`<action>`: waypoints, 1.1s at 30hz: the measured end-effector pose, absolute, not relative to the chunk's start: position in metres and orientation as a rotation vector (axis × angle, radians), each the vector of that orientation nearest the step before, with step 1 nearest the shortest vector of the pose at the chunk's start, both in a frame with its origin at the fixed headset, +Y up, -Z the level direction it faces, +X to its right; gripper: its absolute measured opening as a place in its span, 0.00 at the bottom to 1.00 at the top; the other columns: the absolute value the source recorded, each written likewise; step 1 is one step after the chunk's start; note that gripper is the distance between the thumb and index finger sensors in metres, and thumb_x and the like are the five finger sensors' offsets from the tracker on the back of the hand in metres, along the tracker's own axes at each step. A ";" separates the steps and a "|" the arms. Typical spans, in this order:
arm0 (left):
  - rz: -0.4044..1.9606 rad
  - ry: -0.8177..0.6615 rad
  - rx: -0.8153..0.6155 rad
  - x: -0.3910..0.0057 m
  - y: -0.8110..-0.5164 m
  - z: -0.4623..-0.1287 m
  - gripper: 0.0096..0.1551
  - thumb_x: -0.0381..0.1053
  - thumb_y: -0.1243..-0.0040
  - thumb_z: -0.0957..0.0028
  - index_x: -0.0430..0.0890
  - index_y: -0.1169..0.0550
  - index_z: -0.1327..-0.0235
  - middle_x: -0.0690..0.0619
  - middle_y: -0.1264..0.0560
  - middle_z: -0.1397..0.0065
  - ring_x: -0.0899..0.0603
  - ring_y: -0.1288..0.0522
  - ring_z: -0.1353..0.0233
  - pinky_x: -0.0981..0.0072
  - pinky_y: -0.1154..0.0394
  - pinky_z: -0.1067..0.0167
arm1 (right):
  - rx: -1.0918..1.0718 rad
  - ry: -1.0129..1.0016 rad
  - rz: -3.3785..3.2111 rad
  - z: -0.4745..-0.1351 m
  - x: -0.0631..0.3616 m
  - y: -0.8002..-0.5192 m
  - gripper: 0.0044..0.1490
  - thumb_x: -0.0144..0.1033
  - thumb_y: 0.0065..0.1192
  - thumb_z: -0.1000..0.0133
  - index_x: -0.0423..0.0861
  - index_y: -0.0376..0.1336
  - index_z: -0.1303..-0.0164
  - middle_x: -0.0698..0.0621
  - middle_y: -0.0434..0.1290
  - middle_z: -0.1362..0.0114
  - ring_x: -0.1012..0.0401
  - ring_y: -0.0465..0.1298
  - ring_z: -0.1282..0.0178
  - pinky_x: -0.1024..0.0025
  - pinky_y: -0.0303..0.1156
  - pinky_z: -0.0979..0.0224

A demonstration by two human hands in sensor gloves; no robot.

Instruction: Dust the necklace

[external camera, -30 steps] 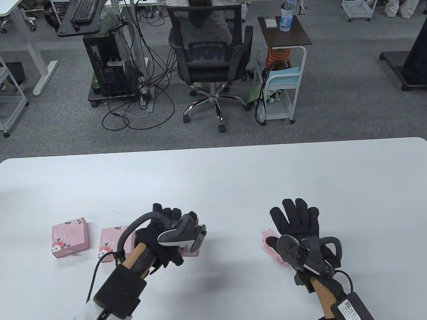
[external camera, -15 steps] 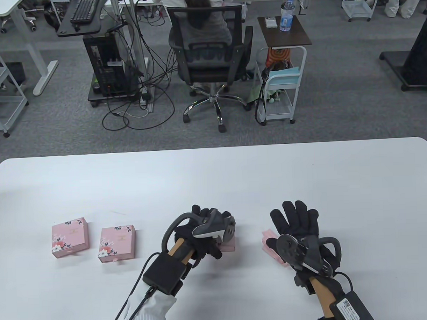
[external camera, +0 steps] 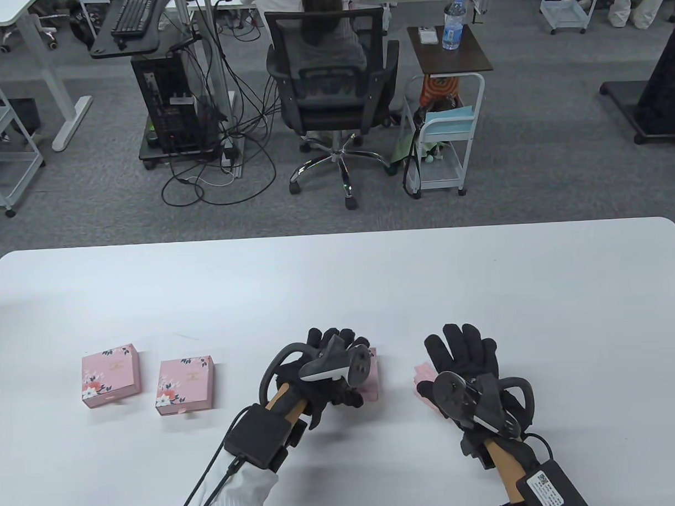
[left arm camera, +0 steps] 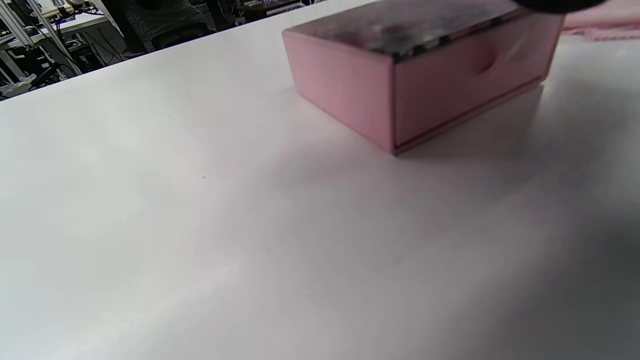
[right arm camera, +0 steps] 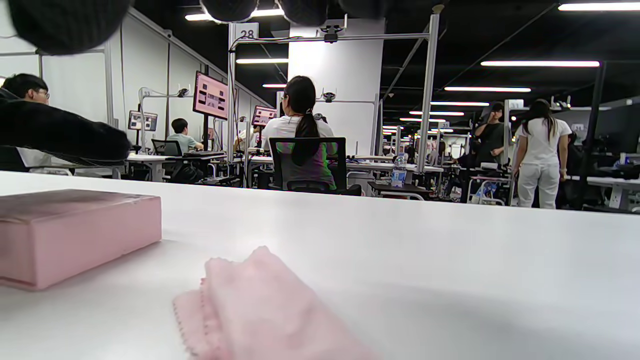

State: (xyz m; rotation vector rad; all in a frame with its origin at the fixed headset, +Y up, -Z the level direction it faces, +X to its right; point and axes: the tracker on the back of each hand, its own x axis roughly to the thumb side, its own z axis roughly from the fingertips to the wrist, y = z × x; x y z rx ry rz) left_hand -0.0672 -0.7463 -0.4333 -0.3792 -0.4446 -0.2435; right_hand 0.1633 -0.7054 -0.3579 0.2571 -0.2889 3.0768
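A pink floral box [external camera: 370, 375] lies flat on the white table [external camera: 338, 275]. My left hand [external camera: 334, 357] lies over its top and holds it. In the left wrist view the box [left arm camera: 425, 75] rests on the table with a fingertip [left arm camera: 555, 4] at its far edge. A folded pink cloth [external camera: 422, 375] lies just to its right, partly under my right hand [external camera: 464, 352], which is open with the fingers spread. In the right wrist view the cloth [right arm camera: 260, 305] lies untouched below the fingers [right arm camera: 60, 22], with the box [right arm camera: 75, 235] to its left. No necklace is in sight.
Two more pink floral boxes [external camera: 110, 376] [external camera: 185, 384] lie at the left of the table. Beyond the table's far edge stand an office chair [external camera: 332, 92] with a seated person and a small cart [external camera: 446, 133].
My left hand has moved right from beside the two other boxes, bringing one pink box with it to near the cloth. My right hand has barely shifted.
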 end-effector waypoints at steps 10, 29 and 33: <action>-0.245 -0.398 -0.279 -0.084 -0.761 -0.428 0.41 0.63 0.61 0.44 0.64 0.51 0.15 0.55 0.51 0.07 0.40 0.49 0.07 0.44 0.59 0.16 | -0.020 -0.086 2.549 -0.359 0.139 -0.725 0.34 0.59 0.53 0.45 0.49 0.65 0.36 0.46 0.79 0.40 0.55 0.85 0.52 0.73 0.81 0.50; -0.208 -0.327 -0.346 -0.078 -0.757 -0.436 0.40 0.63 0.61 0.43 0.65 0.53 0.15 0.59 0.54 0.07 0.41 0.50 0.07 0.43 0.58 0.16 | -0.520 0.589 2.043 -0.389 0.083 -0.812 0.29 0.62 0.57 0.48 0.51 0.71 0.52 0.54 0.85 0.63 0.64 0.86 0.75 0.81 0.80 0.69; -0.197 -0.327 -0.346 -0.079 -0.757 -0.437 0.40 0.63 0.61 0.43 0.65 0.53 0.15 0.59 0.54 0.07 0.41 0.50 0.07 0.43 0.57 0.16 | -0.547 0.594 1.963 -0.389 0.082 -0.818 0.24 0.55 0.60 0.46 0.51 0.70 0.49 0.54 0.85 0.61 0.64 0.86 0.73 0.81 0.81 0.68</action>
